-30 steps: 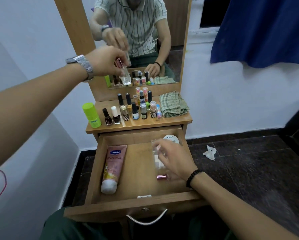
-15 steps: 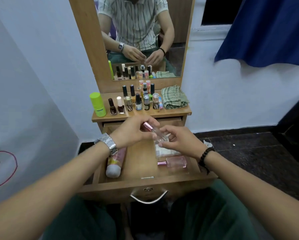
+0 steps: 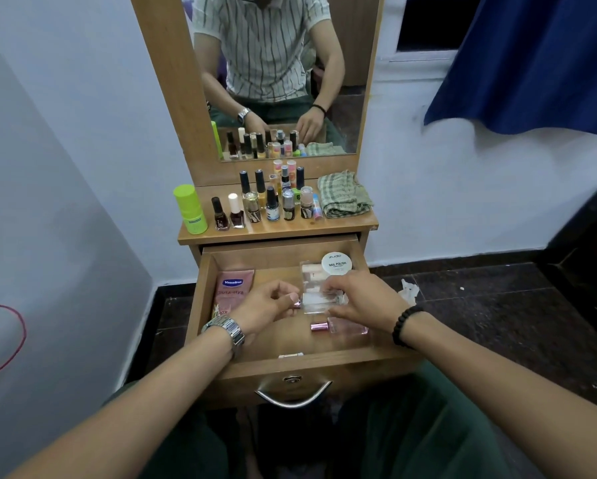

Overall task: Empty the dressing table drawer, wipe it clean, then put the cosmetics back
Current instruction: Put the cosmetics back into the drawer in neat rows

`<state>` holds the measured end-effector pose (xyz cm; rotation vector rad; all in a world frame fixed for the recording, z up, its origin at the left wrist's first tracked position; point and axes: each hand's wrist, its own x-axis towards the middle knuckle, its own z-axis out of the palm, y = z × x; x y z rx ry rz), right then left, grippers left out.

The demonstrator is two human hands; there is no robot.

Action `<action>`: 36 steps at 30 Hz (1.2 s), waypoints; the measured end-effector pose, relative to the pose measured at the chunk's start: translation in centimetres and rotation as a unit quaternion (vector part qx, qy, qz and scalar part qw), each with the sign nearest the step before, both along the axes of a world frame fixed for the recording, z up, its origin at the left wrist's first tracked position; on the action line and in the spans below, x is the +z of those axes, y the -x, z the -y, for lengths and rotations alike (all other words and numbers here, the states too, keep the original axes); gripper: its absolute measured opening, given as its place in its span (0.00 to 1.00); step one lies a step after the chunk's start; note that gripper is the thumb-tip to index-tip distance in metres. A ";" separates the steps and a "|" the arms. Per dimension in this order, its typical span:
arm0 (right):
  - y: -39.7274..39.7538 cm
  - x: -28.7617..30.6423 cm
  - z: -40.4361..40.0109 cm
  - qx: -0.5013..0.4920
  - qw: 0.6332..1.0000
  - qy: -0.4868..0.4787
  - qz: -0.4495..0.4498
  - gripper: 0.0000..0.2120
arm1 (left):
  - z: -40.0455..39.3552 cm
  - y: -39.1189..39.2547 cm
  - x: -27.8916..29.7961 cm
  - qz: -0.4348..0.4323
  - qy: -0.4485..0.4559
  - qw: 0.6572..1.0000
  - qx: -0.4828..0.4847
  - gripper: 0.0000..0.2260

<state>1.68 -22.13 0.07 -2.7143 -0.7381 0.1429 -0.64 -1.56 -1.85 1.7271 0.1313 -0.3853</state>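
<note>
The wooden drawer (image 3: 245,369) stands pulled out under the dressing table top. Inside it, my left hand (image 3: 267,305) pinches the pink cap end of a clear perfume bottle (image 3: 319,300), which lies on its side. My right hand (image 3: 366,300) holds the bottle's other end with curled fingers. A second clear bottle with a pink cap (image 3: 340,327) lies just in front of it. A pink Vaseline tube (image 3: 233,292) lies at the drawer's left. A white nail polish jar (image 3: 336,263) and a clear box (image 3: 312,274) sit at the back right.
On the table top stand a green bottle (image 3: 190,209), several nail polish bottles (image 3: 272,202) and a folded green checked cloth (image 3: 343,195). A mirror (image 3: 279,74) rises behind. White crumpled paper (image 3: 407,290) lies on the dark floor to the right.
My left hand brought the clear bottle down from the mirror height into the drawer. My right hand joined it, and both now hold the bottle low, above the drawer floor.
</note>
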 end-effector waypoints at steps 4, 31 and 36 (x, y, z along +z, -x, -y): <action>0.1 0.0 0.4 0.001 1.000 -0.001 0.006 0.14 | 0.3 0.1 0.0 -0.027 -0.001 1.000 -0.006 0.03; 1.3 -0.3 0.0 0.071 0.972 0.190 -0.118 0.07 | 2.2 0.9 -1.3 -0.031 -0.212 0.962 -0.172 0.07; 1.2 -0.5 0.1 0.053 0.969 0.204 -0.131 0.09 | 2.8 0.3 -1.3 -0.015 -0.262 0.939 -0.224 0.07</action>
